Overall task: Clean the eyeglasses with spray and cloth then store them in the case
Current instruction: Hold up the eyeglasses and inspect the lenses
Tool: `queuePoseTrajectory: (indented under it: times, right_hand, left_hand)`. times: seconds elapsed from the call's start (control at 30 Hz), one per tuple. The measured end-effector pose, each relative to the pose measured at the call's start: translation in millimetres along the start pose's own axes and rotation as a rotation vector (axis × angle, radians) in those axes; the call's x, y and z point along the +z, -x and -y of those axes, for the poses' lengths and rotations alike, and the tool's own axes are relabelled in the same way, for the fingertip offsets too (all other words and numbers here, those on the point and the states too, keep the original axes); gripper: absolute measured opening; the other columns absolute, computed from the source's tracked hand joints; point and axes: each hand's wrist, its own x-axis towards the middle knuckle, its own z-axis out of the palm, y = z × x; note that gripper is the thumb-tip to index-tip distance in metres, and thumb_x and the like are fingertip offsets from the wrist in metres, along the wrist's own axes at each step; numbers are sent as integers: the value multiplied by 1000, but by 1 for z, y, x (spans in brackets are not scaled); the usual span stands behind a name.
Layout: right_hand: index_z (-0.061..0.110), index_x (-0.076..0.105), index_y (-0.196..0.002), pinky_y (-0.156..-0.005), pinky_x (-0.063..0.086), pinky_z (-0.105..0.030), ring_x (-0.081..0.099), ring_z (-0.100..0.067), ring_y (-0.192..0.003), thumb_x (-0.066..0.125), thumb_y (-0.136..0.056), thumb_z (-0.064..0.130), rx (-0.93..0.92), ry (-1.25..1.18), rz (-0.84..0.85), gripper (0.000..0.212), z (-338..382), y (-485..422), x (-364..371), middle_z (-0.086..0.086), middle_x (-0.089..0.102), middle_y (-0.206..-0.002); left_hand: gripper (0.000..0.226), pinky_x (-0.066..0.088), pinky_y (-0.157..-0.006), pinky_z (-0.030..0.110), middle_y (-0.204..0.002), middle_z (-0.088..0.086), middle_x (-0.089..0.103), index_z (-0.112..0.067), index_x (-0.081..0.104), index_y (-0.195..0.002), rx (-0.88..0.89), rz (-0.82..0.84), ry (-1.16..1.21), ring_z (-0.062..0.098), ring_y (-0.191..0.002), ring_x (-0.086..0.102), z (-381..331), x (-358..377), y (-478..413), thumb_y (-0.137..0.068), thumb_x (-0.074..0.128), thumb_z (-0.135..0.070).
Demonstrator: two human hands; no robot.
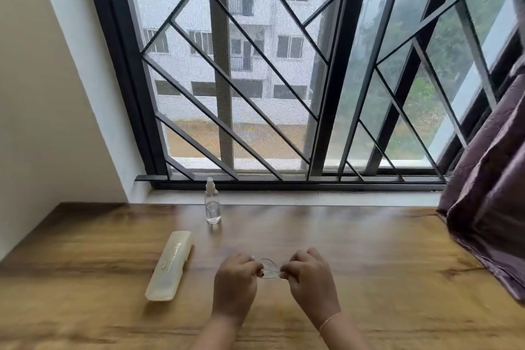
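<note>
Left hand [234, 283] and right hand [308, 278] are pinching clear, thin-rimmed glasses [269, 269] between them over the table [397, 264]; the pale case [169, 266] is lying closed to the left.

Both forearms reach forward from the lower edge, close together. The left grip [235, 278] and the right grip [308, 278] face each other, knuckles up and fingers curled, each pinching one side of the eyeglasses [269, 270].

pale oblong plastic case [169, 266] on wooden tabletop [383, 258], left | clear plastic spray bottle [212, 204] upright behind it | clear-rimmed eyeglasses [269, 269] between left hand [234, 278] and right hand [308, 275], right of case
</note>
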Motion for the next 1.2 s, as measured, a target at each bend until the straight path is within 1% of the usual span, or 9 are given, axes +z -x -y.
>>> queuePoseTrajectory:
  times: [0.23, 0.3, 0.37, 0.5, 0.6, 0.67, 0.83, 1.03, 1.2]
  right_hand:
    - [24, 73, -61, -66, 33, -11, 48, -10, -68, 77, -60, 13, 152, -201, -12, 12, 4, -4, -2, 22, 53, -57]
    - [26, 74, -60, -69, 36, -13, 50, -11, -74, 76, -64, 8, 247, -320, -20, 19, 4, -7, -6, 22, 53, -56]
    - [31, 71, -56, -70, 41, -19, 54, -13, -78, 77, -64, 5, 343, -483, -49, 28, 4, -10, -12, 13, 62, -59]
    - [11, 74, -61, -58, 43, -17, 54, -19, -67, 75, -63, -9, 521, -940, -185, 20, 4, -14, -29, 2, 65, -59]
    - [9, 74, -62, -69, 48, -24, 57, -22, -72, 71, -66, -11, 604, -1115, -255, 21, -4, -14, -36, -1, 69, -61]
    - [11, 75, -63, -73, 48, -26, 57, -22, -75, 71, -67, -10, 625, -1129, -274, 22, -9, -12, -38, -4, 70, -65]
    - [7, 75, -70, -63, 48, -9, 61, -11, -71, 69, -69, -11, 606, -1162, -278, 19, -7, -5, -43, -9, 70, -71]
    - [10, 75, -74, -61, 50, -11, 63, -5, -65, 69, -68, -14, 617, -1055, -185, 25, -13, 7, -31, -3, 71, -72]
    - [7, 73, -72, -49, 44, -8, 61, 3, -53, 67, -72, -12, 719, -1015, -143, 20, -16, 10, -23, 5, 72, -61]
  left_hand:
    - [14, 38, -54, 17, -60, -14, 63, -23, 66, -56, -7, -11, 21, 5, -65, 52, -1, -3, 0, -52, 64, -10]
    - [15, 39, -53, 18, -59, -13, 62, -23, 67, -56, -7, -3, 6, 7, -62, 54, -2, -5, -1, -50, 66, -10]
    - [17, 42, -51, 20, -58, -12, 61, -24, 69, -57, -21, 9, -5, 8, -60, 56, -1, -7, -2, -49, 69, -9]
    - [23, 45, -48, 20, -59, -13, 63, -25, 71, -61, -69, 32, 6, 13, -55, 58, 4, -10, -4, -50, 77, -6]
    - [14, 45, -46, 19, -58, -14, 62, -26, 70, -59, -98, 17, 13, 12, -53, 57, 6, -13, -4, -52, 70, -14]
    - [12, 43, -46, 21, -57, -15, 62, -26, 70, -57, -111, 10, 9, 12, -53, 57, 6, -15, -3, -53, 67, -16]
    - [11, 37, -51, 18, -56, -14, 61, -25, 70, -56, -114, -1, 6, 11, -54, 56, 3, -14, -3, -51, 67, -16]
    - [11, 40, -52, 16, -56, -13, 60, -24, 69, -55, -166, -31, 92, 3, -63, 50, 1, -17, -4, -50, 66, -14]
    - [20, 50, -63, 25, -66, -4, 70, -21, 76, -66, -391, 185, 156, 12, -69, 63, -10, -24, -14, -62, 67, -5]
